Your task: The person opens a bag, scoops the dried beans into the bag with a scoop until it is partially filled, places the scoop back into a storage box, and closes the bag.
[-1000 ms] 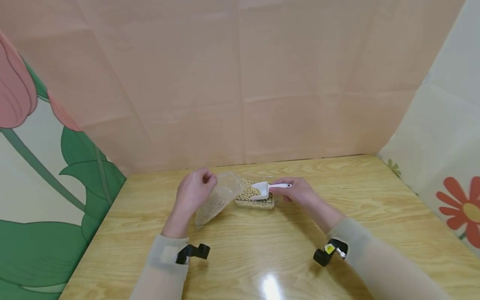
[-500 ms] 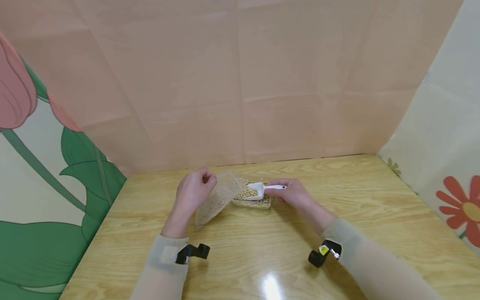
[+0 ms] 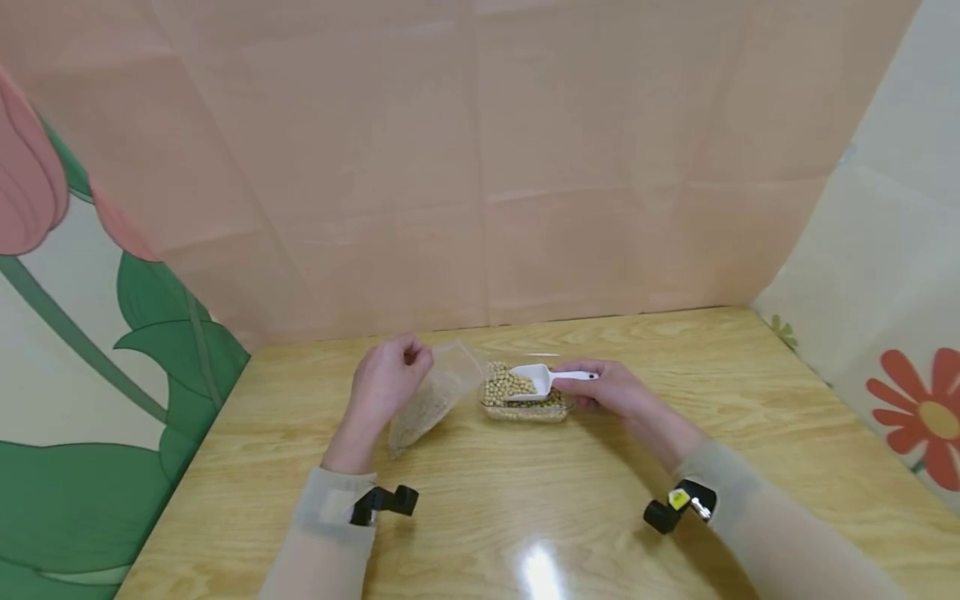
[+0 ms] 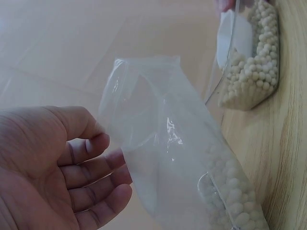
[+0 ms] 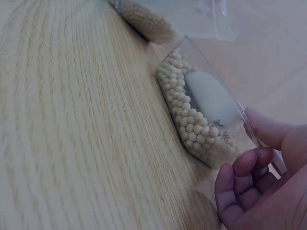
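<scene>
Head view: left hand [image 3: 386, 379] — fingers [image 4: 98, 143] pinching clear bag [image 3: 435, 396]; right hand [image 3: 611, 388] — fingers pinching white scoop [image 3: 537, 379] among pale beans [image 3: 501, 386] in clear container [image 3: 525, 413].

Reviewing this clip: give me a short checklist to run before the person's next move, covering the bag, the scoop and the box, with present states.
1. Bag held: ok; the left hand pinches its edge.
2. Scoop gripped: ok; the right hand holds its handle.
3. Box upright on the table: ok.
4. Scoop loaded: cannot tell; beans lie at its front, but how many sit in it is unclear.
5. Bag mouth open wide: cannot tell; the clear film hides the gap.
6. Scoop at the bag, if pouring is next: not ok; it is at the box, apart from the bag.
</scene>
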Motion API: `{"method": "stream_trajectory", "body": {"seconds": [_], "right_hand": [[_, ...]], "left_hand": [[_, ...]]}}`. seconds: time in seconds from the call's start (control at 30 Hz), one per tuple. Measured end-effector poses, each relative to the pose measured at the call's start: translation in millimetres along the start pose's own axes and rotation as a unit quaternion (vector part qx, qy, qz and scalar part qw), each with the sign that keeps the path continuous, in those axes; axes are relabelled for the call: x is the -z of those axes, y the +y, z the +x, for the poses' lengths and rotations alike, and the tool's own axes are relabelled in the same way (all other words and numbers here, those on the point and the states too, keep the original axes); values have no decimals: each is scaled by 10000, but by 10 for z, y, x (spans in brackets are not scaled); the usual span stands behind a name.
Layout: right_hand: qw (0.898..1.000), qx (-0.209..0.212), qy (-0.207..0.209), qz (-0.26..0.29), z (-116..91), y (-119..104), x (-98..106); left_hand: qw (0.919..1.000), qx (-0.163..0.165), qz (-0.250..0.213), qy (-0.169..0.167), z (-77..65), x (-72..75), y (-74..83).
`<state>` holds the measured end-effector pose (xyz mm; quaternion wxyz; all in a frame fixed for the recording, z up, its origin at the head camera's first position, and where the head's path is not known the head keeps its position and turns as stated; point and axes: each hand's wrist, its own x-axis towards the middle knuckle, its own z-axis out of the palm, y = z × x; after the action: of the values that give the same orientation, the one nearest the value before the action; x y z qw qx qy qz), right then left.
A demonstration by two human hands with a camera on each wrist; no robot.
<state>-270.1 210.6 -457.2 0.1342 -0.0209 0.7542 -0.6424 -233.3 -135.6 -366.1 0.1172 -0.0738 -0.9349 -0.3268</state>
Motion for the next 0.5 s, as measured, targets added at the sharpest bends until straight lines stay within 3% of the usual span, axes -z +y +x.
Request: {"method": "stream_trajectory", "body": {"seconds": [0.23, 0.5], "right_hand": [[9988, 71, -227, 425, -5, 73, 92], [9898, 150, -365, 1371, -16, 193, 171]], "left_hand": [[10000, 28, -25, -91, -12, 3, -18], [9999, -10, -101, -120, -18, -17, 8]]}}
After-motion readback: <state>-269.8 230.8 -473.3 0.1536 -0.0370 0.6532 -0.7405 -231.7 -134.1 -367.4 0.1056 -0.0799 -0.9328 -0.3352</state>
